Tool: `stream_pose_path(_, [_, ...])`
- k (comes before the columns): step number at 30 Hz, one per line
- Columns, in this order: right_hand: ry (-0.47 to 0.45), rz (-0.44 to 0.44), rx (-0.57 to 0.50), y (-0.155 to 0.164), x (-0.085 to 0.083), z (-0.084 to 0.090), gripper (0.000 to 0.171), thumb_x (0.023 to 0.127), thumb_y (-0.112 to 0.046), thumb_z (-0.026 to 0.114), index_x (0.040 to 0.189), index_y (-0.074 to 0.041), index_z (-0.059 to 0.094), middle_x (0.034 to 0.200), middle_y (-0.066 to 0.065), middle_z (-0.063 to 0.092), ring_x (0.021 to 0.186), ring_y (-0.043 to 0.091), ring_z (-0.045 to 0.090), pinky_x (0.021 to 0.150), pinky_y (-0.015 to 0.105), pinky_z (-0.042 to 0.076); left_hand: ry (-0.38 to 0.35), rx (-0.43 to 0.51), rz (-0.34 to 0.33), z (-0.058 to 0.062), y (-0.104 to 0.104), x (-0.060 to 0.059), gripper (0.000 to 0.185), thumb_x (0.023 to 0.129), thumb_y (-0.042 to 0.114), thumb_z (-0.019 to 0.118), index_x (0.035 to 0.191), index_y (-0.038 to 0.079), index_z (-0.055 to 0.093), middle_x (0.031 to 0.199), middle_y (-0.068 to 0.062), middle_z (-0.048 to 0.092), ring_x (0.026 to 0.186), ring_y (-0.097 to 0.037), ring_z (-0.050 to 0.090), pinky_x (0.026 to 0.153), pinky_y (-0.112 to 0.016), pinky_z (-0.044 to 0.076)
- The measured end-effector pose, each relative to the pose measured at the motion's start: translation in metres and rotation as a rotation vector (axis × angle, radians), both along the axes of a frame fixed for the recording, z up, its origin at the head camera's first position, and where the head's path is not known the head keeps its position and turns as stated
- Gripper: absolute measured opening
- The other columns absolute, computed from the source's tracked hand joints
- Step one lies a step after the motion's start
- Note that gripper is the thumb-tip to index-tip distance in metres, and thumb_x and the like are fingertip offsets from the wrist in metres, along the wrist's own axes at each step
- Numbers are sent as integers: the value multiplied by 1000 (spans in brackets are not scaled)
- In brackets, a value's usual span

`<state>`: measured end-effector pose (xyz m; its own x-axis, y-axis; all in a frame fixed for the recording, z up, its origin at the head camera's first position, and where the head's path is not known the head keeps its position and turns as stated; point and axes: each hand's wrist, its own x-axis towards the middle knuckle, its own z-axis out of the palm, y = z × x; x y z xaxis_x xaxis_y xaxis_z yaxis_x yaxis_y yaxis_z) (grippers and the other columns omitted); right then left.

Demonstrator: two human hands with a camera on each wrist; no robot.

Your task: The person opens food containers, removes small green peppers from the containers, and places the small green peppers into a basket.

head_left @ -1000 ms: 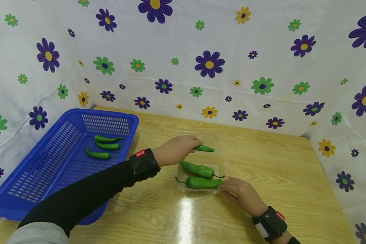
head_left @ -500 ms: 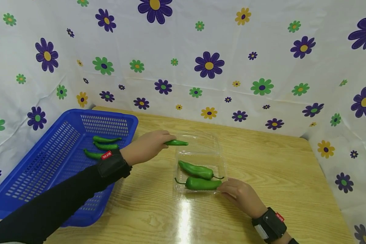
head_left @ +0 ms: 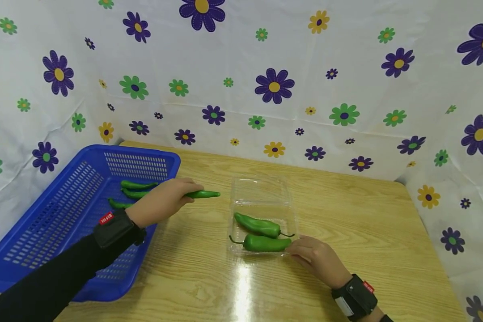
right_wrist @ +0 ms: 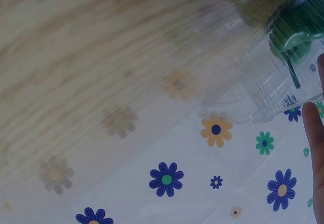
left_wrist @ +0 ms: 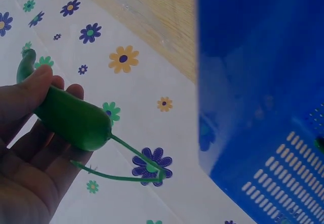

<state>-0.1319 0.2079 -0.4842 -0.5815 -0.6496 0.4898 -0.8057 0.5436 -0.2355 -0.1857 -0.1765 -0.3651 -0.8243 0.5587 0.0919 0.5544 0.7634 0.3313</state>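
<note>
My left hand grips a slim green pepper above the table, between the blue basket and the clear plastic tray. The left wrist view shows my fingers curled round the pepper, its thin stem pointing out. Two bigger green peppers lie in the near half of the tray. My right hand holds the tray's near right corner. In the right wrist view a fingertip rests by the tray's rim.
Three slim green peppers lie in the far part of the basket, at the table's left edge. A flowered white cloth walls in the back and both sides. The wooden table stretches right of the tray.
My left hand has lifted the slim pepper out of the tray's far half and carried it left toward the basket. The right hand has stayed on the tray.
</note>
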Motion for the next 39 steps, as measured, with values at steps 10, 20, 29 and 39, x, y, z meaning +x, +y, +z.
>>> stream_pose_path(10, [-6, 2, 1, 0, 0, -1, 30, 66, -2, 81, 92, -14, 73, 90, -5, 70, 86, 10, 66, 87, 35, 54, -56, 2, 69, -12, -33, 5, 30, 84, 2, 66, 115, 3, 65, 96, -6, 65, 84, -17, 60, 68, -30, 49])
stream_pose_path(20, [-13, -3, 2, -1, 0, 0, 28, 66, -3, 81, 90, -13, 72, 89, -4, 70, 86, 11, 66, 87, 35, 54, -54, 38, 129, -17, -70, 17, 30, 84, 2, 66, 114, 1, 66, 100, -12, 68, 93, -29, 64, 73, -37, 53])
stream_pose_path(29, [-22, -13, 1, -1, 0, -1, 28, 66, -3, 81, 91, -15, 73, 89, -5, 70, 87, 9, 66, 88, 35, 54, -55, -16, 149, -15, -99, 18, 32, 82, 1, 67, 114, -1, 65, 106, -16, 68, 93, -27, 63, 69, -34, 52])
stream_pose_path(39, [-15, -20, 9, 2, -1, -2, 28, 67, -4, 80, 91, -16, 73, 90, -6, 70, 87, 8, 66, 89, 33, 53, -113, -112, 175, -26, -135, 7, 30, 80, 1, 69, 109, -4, 66, 101, -18, 68, 92, -32, 63, 75, -45, 53])
